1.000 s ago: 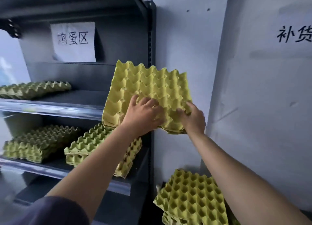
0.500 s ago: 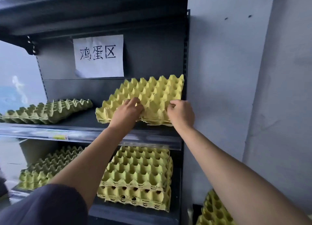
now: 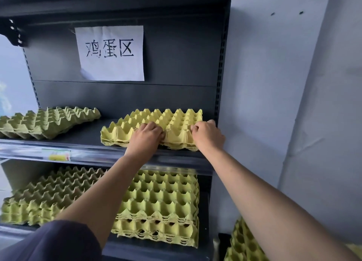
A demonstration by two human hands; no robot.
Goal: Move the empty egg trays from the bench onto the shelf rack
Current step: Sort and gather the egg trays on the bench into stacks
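Note:
A yellow-green egg tray [image 3: 156,121] lies flat on the right side of the upper shelf [image 3: 84,137] of a dark metal rack. My left hand [image 3: 146,137] grips the tray's front edge near its middle. My right hand [image 3: 207,136] holds the front right corner, close to the rack's right post. Both forearms reach up from below. At the bottom right, a stack of more trays [image 3: 244,245] shows partly, cut off by the frame edge.
Other egg trays [image 3: 45,121] sit on the upper shelf's left. The lower shelf holds a tray stack at the left [image 3: 45,198] and another at the right [image 3: 166,202]. A paper sign [image 3: 110,53] hangs on the rack's back panel. A pale wall [image 3: 274,103] stands to the right.
The tray went from tilted upright in front of the rack to lying flat on the upper shelf. Both hands followed it forward and kept their hold on its front edge.

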